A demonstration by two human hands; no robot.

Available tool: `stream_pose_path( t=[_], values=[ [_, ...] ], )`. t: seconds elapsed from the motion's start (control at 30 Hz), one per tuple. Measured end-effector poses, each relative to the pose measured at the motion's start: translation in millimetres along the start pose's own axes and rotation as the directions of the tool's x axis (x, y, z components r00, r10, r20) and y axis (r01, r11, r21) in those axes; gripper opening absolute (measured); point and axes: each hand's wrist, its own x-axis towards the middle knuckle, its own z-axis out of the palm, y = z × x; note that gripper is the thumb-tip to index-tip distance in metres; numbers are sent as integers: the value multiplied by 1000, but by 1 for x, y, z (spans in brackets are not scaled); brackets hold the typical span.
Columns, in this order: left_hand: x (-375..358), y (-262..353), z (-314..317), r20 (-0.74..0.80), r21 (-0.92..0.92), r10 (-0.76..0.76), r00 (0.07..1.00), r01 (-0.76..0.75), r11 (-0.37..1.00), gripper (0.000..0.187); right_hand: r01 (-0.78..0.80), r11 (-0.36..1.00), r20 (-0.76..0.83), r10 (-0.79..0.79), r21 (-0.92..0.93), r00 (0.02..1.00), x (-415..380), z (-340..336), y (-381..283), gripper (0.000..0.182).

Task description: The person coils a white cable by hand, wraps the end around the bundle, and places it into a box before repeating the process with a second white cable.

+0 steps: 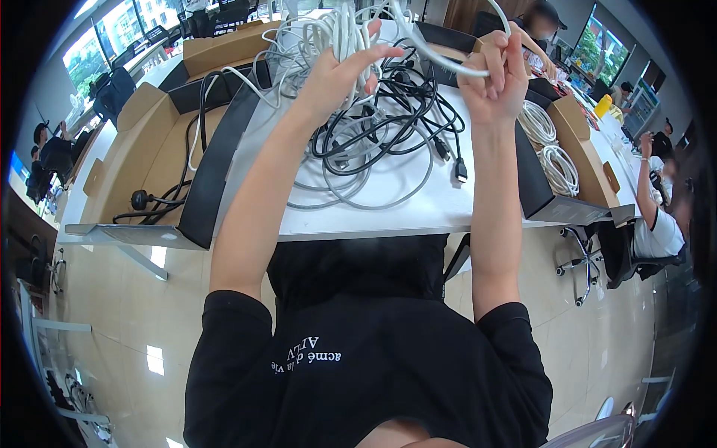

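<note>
A thick bundle of white cable [337, 31] is in my left hand [328, 88], with the fingers curled round it and the thumb stretched across. My right hand [494, 89] is raised to the right, its fingers closed on a white cable [441, 61] that loops towards the bundle and up out of view. Below and between the hands lies a tangle of black cables [392, 149] with plugs at their ends. Loops of grey cable [358, 203] lie under and around them on the white table [343, 222].
At the left, an open cardboard box [138, 175] holds black cables with a plug [140, 199]. Another open box [586, 149] at the right contains coiled white cables [553, 164]. Further boxes stand behind. A person [657, 216] sits at the far right, and others are at tables beyond.
</note>
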Motion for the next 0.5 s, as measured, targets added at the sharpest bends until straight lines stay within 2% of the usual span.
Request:
stream_pose_path(
  t=[0.07,0.2,0.23,0.3,0.33,0.4,0.43,0.5],
  values=[
    [1,-4,-6,20,-95,-59,998,60,994,64,-66,996,136,74,-59,988,2,8,7,43],
    [2,-1,-5,-27,-198,-105,994,98,975,78,-240,964,284,264,-115,922,-1,26,27,43],
    [2,5,-5,-32,-256,-117,993,105,961,81,-297,946,220,319,-127,922,-5,32,32,46],
    [2,9,-12,-61,-400,-159,985,122,908,86,-377,857,215,466,-352,858,-10,38,42,47],
    [3,9,-16,-48,-490,-131,990,91,867,85,-404,792,199,534,-458,821,-13,40,48,48],
    [3,12,-24,-32,-656,-71,997,33,754,85,-567,624,171,739,-538,651,-16,46,59,50],
    [0,14,-28,-5,-753,-39,999,22,658,74,-608,550,139,796,-573,589,-16,50,64,50],
    [1,15,-42,-107,-750,-49,993,-48,659,62,-669,392,69,888,-632,455,-16,57,71,49]
  ],
)
